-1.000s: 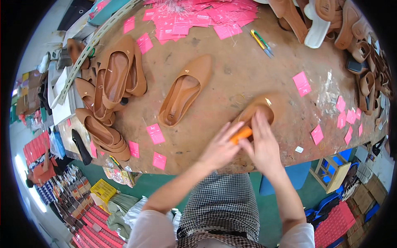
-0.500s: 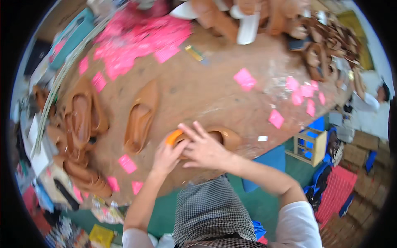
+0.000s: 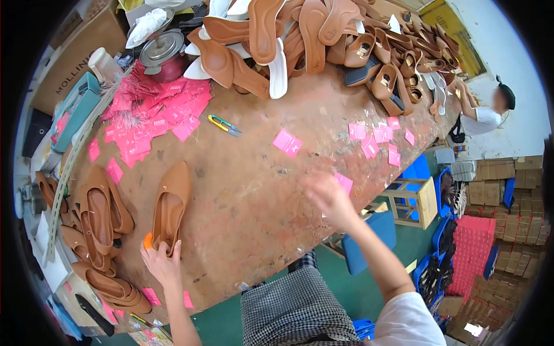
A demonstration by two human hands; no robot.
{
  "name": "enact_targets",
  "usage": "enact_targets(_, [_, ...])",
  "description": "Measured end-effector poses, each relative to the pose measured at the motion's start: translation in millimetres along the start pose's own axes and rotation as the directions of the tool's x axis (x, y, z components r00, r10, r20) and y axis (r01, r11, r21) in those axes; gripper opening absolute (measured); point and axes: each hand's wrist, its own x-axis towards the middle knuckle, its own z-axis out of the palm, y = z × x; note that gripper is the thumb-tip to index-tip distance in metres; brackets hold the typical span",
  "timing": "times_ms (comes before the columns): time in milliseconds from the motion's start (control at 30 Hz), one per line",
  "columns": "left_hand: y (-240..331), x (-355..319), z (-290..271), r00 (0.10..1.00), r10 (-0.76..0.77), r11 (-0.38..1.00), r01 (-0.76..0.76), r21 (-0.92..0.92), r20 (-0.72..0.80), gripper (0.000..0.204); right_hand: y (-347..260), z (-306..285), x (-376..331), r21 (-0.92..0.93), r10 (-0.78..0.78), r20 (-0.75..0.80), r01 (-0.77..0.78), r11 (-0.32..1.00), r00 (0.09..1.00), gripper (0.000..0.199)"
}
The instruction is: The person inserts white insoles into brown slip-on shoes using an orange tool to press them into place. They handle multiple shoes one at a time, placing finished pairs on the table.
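Two tan pointed flat shoes (image 3: pixel 171 202) lie side by side on the worn brown table (image 3: pixel 259 190), toes pointing away from me. My left hand (image 3: pixel 161 264) rests at their heels and grips a small orange object (image 3: pixel 148 241). My right hand (image 3: pixel 326 195) hovers blurred over the table's right edge with its fingers apart, holding nothing. It is close to a pink tag (image 3: pixel 345 182).
More tan shoes (image 3: pixel 98 222) are stacked at the left edge. Pink tags (image 3: pixel 156 112) and yellow-green snips (image 3: pixel 224 124) lie further back. Soles and shoes (image 3: pixel 300 32) are piled behind, by a metal pot (image 3: pixel 156 49). A wooden stool (image 3: pixel 412 202) and another person (image 3: pixel 485 112) are at right.
The shoe both hands held has gone left and now lies beside the other shoe. My right hand let go and swung right. My left hand kept the orange object.
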Motion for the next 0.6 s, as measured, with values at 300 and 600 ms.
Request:
enact_targets(300, [244.7,113.0,-18.9,0.930,0.283,0.899,-0.342,-0.273,-0.235,0.054,94.8,-83.6,255.1,0.521,0.293,-0.204,-0.150,0.840,0.934,0.070])
enact_targets(600, [464.8,264.6,23.6,0.781,0.540,0.800,-0.592,-0.096,-0.312,0.032,156.0,-171.5,15.6,0.910,-0.091,0.253,-0.205,0.361,0.963,0.065])
